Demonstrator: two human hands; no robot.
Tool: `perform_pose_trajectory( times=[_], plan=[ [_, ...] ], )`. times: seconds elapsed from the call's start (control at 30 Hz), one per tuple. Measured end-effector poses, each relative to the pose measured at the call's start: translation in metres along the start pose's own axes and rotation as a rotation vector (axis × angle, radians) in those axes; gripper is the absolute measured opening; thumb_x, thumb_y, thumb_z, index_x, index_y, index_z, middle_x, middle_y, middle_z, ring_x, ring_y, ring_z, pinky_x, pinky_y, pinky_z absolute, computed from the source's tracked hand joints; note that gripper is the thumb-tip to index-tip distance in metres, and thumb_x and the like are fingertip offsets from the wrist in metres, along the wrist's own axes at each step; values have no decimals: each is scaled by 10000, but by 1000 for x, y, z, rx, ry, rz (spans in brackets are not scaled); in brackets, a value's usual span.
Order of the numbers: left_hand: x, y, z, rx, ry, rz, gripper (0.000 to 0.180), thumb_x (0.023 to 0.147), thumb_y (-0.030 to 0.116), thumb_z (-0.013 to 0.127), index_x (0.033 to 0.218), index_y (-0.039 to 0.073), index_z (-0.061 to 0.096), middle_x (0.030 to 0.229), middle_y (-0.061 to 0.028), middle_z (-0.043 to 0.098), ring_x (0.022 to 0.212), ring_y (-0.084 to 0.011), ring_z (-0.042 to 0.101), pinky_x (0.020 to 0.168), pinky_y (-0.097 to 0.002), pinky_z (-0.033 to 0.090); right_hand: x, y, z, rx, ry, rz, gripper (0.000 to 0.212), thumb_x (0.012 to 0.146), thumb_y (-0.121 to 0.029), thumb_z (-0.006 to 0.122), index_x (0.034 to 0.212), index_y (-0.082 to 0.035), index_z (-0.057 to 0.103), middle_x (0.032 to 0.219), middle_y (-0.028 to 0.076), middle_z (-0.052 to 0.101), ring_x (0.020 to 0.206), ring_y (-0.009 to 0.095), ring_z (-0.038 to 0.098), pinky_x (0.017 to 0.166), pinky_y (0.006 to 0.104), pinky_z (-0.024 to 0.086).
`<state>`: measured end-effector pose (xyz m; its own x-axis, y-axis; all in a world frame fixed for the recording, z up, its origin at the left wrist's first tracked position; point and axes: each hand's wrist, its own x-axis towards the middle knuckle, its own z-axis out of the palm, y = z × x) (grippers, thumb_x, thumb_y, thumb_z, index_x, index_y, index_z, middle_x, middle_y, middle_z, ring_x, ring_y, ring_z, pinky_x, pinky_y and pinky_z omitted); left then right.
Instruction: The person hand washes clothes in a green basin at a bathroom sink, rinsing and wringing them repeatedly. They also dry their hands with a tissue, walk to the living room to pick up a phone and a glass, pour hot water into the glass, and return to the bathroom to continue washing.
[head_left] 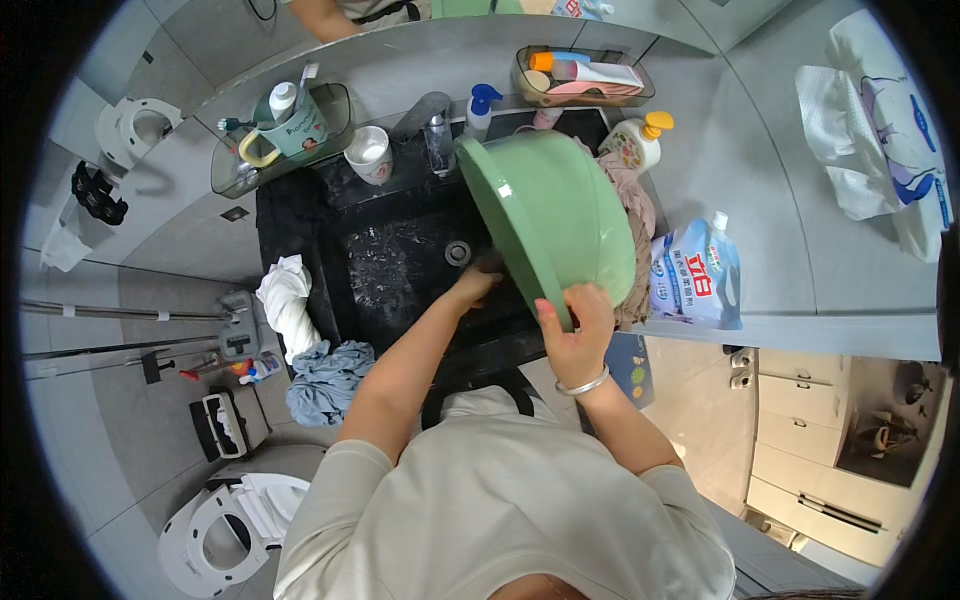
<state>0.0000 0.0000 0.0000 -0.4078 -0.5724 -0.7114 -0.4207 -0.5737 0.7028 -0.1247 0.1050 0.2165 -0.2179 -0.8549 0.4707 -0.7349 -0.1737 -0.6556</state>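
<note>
A green plastic basin (585,215) is tipped on its side over the right part of a black sink (385,270), its opening turned to the left. My right hand (580,335), with a silver bangle at the wrist, grips the basin's near rim, thumb on one side of the edge. My left hand (478,283) reaches low beside the basin's opening, over the sink near the round drain (457,253). Its fingers are blurred and partly hidden by the rim. White residue streaks the sink floor. The metal faucet (438,135) stands behind.
Bundled white cloth (290,305) and blue-grey cloth (330,382) lie at the sink's left edge. Brownish cloth (633,200) lies right of the basin, beside a blue detergent pouch (697,270) and a yellow-topped pump bottle (638,142). A white cup (370,155) stands behind the sink.
</note>
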Motion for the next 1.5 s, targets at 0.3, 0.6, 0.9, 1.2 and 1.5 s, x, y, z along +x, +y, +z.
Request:
perform_pose_trajectory(
  times=[0.3,0.6,0.9,1.2,1.5],
  plan=[
    [46,-35,-60,911,307,66,396,832,224,511,1206,102,557,1247,-210,504,1159,-346,492,929,-402,433,12,24,-10,141,146,317,198,764,-111,683,741,-10,515,629,69,407,557,181,369,519,282,301],
    [123,-99,-62,877,236,-111,410,842,255,509,1218,97,543,1269,-221,476,1150,-351,500,945,-397,428,18,49,-23,500,242,559,229,904,-176,573,731,-83,455,630,-80,389,569,2,300,511,164,238],
    [-20,85,-123,-300,664,478,276,884,70,516,1154,38,570,1013,-18,611,868,-87,540,754,-222,408,3,115,19,957,339,921,245,931,-180,526,717,-77,467,669,-61,474,595,20,404,536,187,332],
    [-56,176,-149,-649,269,479,376,886,147,508,1244,47,458,1204,-67,559,1061,-162,516,896,-334,377,-20,138,66,1360,229,1226,207,930,-200,485,971,-22,583,953,58,603,853,184,581,755,330,489],
    [-58,21,-185,22,893,470,462,845,108,604,1264,-29,465,1182,-147,563,1045,-190,551,922,-296,409,-36,190,104,1539,55,1321,266,913,-233,488,1050,-21,571,998,76,603,884,207,585,769,335,488]
  ],
)
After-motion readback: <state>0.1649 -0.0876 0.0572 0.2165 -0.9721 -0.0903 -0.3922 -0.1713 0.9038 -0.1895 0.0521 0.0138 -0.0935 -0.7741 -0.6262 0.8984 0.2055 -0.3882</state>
